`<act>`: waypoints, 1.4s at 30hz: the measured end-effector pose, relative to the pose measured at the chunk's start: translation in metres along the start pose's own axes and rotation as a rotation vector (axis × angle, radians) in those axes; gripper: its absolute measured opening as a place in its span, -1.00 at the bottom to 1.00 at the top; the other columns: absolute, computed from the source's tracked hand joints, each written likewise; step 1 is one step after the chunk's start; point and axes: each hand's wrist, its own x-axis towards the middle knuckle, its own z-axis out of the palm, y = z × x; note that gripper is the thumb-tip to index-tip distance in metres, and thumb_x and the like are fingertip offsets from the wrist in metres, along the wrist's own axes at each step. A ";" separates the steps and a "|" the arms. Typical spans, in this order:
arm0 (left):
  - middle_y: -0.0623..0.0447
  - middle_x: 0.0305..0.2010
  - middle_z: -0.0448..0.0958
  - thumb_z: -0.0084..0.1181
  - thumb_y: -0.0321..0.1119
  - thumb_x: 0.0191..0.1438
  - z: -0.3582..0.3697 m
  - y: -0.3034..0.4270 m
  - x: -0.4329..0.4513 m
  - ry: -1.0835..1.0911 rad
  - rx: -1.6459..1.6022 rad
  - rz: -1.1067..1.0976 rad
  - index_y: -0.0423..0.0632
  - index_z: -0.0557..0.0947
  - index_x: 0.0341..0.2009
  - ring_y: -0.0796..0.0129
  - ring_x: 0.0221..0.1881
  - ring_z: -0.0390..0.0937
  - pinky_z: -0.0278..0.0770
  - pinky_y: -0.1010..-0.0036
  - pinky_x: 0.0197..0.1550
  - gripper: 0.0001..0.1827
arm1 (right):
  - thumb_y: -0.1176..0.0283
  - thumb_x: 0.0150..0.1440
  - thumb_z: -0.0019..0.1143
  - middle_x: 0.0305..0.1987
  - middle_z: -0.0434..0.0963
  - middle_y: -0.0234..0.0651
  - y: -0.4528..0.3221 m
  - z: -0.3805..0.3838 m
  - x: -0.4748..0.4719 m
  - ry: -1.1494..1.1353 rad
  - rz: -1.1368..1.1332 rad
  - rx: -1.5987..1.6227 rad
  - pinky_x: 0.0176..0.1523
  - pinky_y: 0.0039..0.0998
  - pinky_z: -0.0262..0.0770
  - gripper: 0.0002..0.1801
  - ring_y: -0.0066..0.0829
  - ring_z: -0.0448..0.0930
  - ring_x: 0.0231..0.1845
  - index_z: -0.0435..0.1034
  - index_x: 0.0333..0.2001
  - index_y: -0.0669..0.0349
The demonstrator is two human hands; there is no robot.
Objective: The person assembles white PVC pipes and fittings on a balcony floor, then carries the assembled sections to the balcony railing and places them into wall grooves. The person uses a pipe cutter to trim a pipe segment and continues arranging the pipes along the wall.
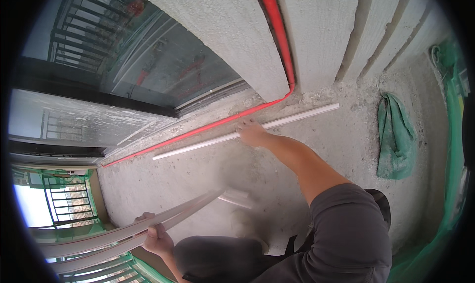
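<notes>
My left hand (157, 238) is closed around several long white plastic strips (111, 233), which run from the lower left picture edge to near the middle of the floor. Out ahead, my right hand (252, 133) touches a white strip (297, 116) lying on the concrete floor, its fingers spread over the far side; whether they grip it is unclear. Parallel to that strip, a red conduit pipe (200, 130) runs along the foot of the wall and bends up into a wall groove. Shorter white pieces (237, 198) show blurred by my knee.
A glass sliding door (148, 53) with a dark frame borders the floor at the upper left. A green woven sack (396, 138) lies on the right. Green netting (454, 134) lines the far right edge. A railing (70, 199) stands at the lower left.
</notes>
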 end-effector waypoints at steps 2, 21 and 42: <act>0.06 -0.39 0.40 0.57 -0.03 -0.10 -0.013 -0.009 -0.006 0.111 0.002 0.004 -0.15 0.54 -0.29 0.47 -0.51 0.27 0.13 0.60 -0.49 -0.46 | 0.32 0.16 0.10 0.16 0.52 -0.19 -0.007 -0.008 -0.003 0.016 -0.016 0.029 0.27 -0.05 0.42 -0.65 -0.12 0.44 0.29 0.55 -0.03 0.26; -0.07 -0.15 0.59 0.59 -0.24 -0.07 -0.043 -0.036 -0.030 0.243 -0.218 0.092 -0.25 0.57 0.07 0.17 -0.15 0.49 0.50 0.31 -0.06 -0.34 | 0.30 -0.04 0.39 -0.17 0.61 -0.41 -0.008 0.000 0.000 0.388 0.060 -0.030 0.09 -0.14 0.36 -0.80 -0.24 0.58 -0.06 0.58 -0.32 0.10; -0.26 -0.32 0.56 0.52 -0.27 -0.02 -0.106 -0.065 -0.019 0.178 -0.311 0.091 -0.32 0.53 0.06 0.55 -0.69 0.18 0.33 0.65 -0.44 -0.37 | 0.21 0.01 0.41 -0.06 0.63 -0.34 -0.029 0.015 -0.015 0.378 0.387 0.034 0.28 -0.14 0.17 -0.66 -0.24 0.50 0.10 0.63 -0.17 0.14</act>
